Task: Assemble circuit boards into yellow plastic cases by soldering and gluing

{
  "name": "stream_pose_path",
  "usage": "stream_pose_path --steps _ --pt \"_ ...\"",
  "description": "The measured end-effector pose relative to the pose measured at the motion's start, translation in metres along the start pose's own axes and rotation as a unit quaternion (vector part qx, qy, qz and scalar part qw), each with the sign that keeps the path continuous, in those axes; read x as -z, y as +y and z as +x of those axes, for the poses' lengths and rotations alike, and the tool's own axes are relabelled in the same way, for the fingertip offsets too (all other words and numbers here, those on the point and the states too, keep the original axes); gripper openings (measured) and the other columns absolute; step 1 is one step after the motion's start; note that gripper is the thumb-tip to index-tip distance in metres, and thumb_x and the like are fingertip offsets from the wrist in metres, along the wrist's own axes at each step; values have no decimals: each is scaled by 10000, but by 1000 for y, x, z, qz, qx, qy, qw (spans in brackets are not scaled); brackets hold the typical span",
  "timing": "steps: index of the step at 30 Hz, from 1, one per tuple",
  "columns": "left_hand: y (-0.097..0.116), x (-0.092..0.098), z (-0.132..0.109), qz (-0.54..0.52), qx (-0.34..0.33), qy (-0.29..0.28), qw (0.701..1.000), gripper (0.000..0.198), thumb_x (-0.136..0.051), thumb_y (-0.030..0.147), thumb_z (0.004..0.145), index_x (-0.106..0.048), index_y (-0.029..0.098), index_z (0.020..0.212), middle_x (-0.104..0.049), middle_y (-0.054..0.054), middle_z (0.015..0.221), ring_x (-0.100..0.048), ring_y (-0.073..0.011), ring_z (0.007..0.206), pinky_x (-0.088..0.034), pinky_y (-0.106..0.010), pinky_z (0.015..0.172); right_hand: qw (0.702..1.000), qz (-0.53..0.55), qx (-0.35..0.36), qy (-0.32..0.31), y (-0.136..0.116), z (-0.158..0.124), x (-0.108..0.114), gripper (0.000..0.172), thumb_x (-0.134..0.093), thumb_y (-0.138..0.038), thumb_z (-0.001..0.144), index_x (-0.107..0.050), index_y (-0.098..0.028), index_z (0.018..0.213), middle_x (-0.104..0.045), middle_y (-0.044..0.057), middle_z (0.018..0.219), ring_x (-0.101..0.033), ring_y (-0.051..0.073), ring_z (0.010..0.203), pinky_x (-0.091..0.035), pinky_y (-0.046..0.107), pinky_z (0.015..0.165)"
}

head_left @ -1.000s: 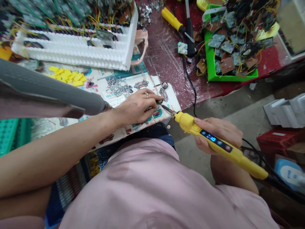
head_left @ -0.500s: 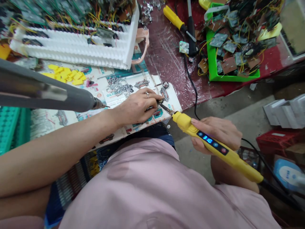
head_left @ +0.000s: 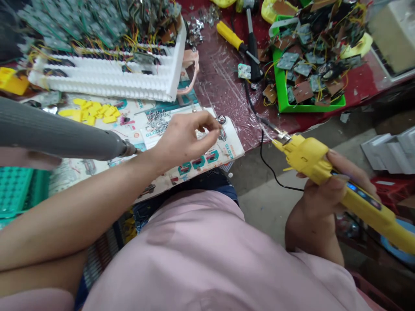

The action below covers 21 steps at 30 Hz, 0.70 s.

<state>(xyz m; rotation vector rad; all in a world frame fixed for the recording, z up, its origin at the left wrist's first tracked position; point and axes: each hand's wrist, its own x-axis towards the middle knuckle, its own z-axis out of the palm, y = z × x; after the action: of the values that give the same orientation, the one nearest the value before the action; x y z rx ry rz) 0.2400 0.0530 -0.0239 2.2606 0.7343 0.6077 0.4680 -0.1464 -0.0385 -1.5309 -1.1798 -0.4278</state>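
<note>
My left hand (head_left: pixel 189 134) is raised slightly over a printed cardboard sheet (head_left: pixel 235 149), thumb and index finger pinched together. Whatever lies between those fingertips is too small to make out. In my right hand (head_left: pixel 327 190) is a yellow soldering iron (head_left: pixel 306 153) with a lit blue display, its tip pointing up and left, well apart from my left hand. A small shiny round part (head_left: pixel 221 119) sits on the board close to my left fingertips. A pile of small metal pieces (head_left: pixel 158 122) lies behind that hand.
A grey electric screwdriver (head_left: pixel 65 129) juts in from the left above my forearm. White foam tray (head_left: pixel 106 84) holds wired circuit boards; yellow plastic pieces (head_left: pixel 94 111) lie before it. A green bin (head_left: pixel 308 108) of boards and a yellow screwdriver (head_left: pixel 230 36) are at the back right.
The soldering iron has swung right, away from my left hand, and rolled in my grip. My left hand has lifted and turned, its fingers now pinched above the board.
</note>
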Motion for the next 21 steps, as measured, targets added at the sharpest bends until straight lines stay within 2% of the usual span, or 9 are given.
stream_pose_path --steps 2,3,6,8,11,14,16,19,21 --pt "5 -10 19 -42 55 35 997 153 -525 309 899 -605 182 867 -726 -17 854 -682 -143 777 -562 -308 763 1000 8 -1 24 2 0 -7 293 -635 -451 894 -776 -267 1073 -771 13 893 -716 188 713 -564 336 638" --pt "6 -16 30 -58 72 44 995 160 -518 315 913 -600 181 890 -728 -22 876 -679 -142 785 -563 -312 763 999 14 -2 39 3 0 -10 309 -634 -484 889 -781 -272 1059 -770 11 879 -715 189 697 -562 336 620" --pt "-2 -30 62 -76 103 54 990 200 -450 300 966 -599 181 1029 -739 -36 1025 -679 -155 929 -567 -342 848 997 22 -12 76 5 2 -19 334 -621 -539 885 -784 -290 1037 -767 3 882 -715 195 685 -574 349 604" --pt "-9 -33 72 -58 108 63 991 256 -471 257 949 -577 175 1168 -716 -59 1165 -663 -176 1072 -552 -364 940 995 28 2 98 6 2 -22 323 -606 -528 899 -779 -297 1042 -767 -2 894 -711 191 672 -577 354 590" --pt "-14 -30 66 46 86 45 994 374 -571 228 882 -560 184 1253 -658 -99 1301 -619 -231 1202 -511 -399 1024 995 31 -5 96 9 1 -22 323 -592 -520 910 -770 -293 1054 -767 -1 909 -701 183 660 -565 347 575" --pt "-10 -26 54 147 124 -33 981 238 -507 272 927 -644 173 1095 -726 -97 1048 -683 -264 1045 -524 -440 971 996 28 -43 70 9 0 -20 362 -587 -543 905 -764 -270 1063 -762 12 915 -702 190 673 -566 357 593" --pt "-6 -26 52 157 130 -75 976 258 -454 257 949 -665 166 1067 -732 -81 984 -696 -252 1002 -529 -422 945 996 27 -46 71 7 0 -20 369 -567 -539 916 -760 -260 1062 -755 17 913 -705 197 709 -575 369 628" --pt "0 -25 51 115 65 -45 990 349 -435 182 939 -612 184 1240 -722 -62 1130 -679 -196 1058 -521 -344 945 995 30 -30 92 6 0 -23 343 -545 -519 933 -755 -273 1048 -746 12 914 -702 196 758 -578 372 667" --pt "2 -22 44 123 31 -40 991 353 -443 161 931 -620 185 1236 -720 -60 1135 -674 -184 1053 -515 -325 943 993 36 -24 110 8 -1 -26 332 -552 -526 926 -749 -282 1032 -735 7 905 -699 197 750 -574 378 655"
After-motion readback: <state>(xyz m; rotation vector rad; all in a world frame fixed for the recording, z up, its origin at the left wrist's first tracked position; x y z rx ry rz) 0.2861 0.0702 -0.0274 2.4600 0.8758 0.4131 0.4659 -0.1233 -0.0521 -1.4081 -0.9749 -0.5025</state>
